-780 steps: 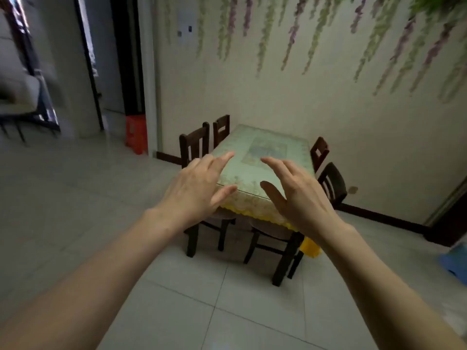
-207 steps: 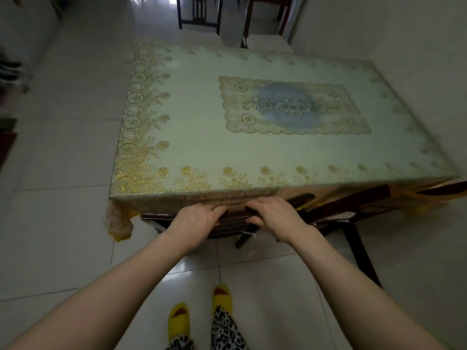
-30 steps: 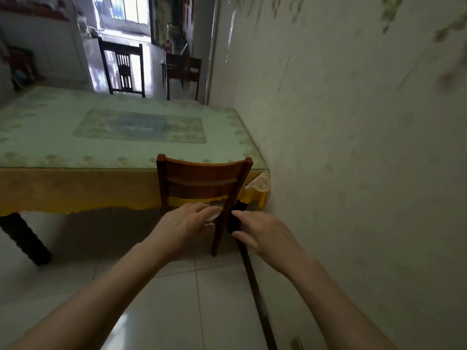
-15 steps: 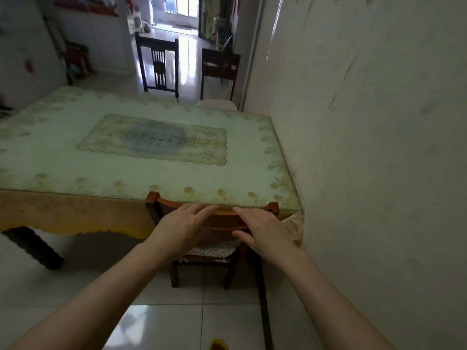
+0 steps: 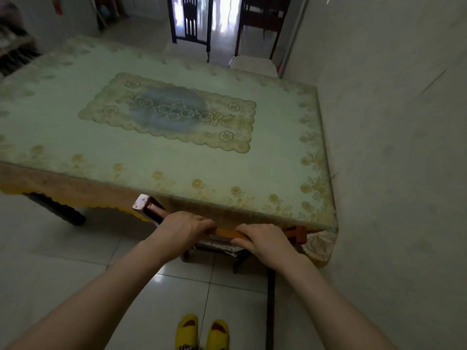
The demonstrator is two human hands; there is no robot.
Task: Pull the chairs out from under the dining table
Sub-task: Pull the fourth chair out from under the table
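Note:
A brown wooden chair [image 5: 147,207] is tucked under the near edge of the dining table [image 5: 75,152], which wears a pale green cloth with a blue and gold centre panel. My left hand [image 5: 180,229] is curled over the chair's top rail. My right hand [image 5: 265,242] grips the same rail a little to the right. Only the top rail, part of the cushioned seat and two legs show; the rest is hidden under the table. Beyond the far end stand a dark chair [image 5: 190,21] and a brown chair [image 5: 260,21], both clear of the table.
A white wall [image 5: 391,173] runs close along the table's right side, with a dark skirting strip [image 5: 270,311] at its foot. A dark table leg [image 5: 55,210] stands at the left. My yellow slippers [image 5: 202,332] are on the pale floor tiles.
I have stepped closer and now look down on the table. Both hands went from reaching toward the chair back to closing over its top rail.

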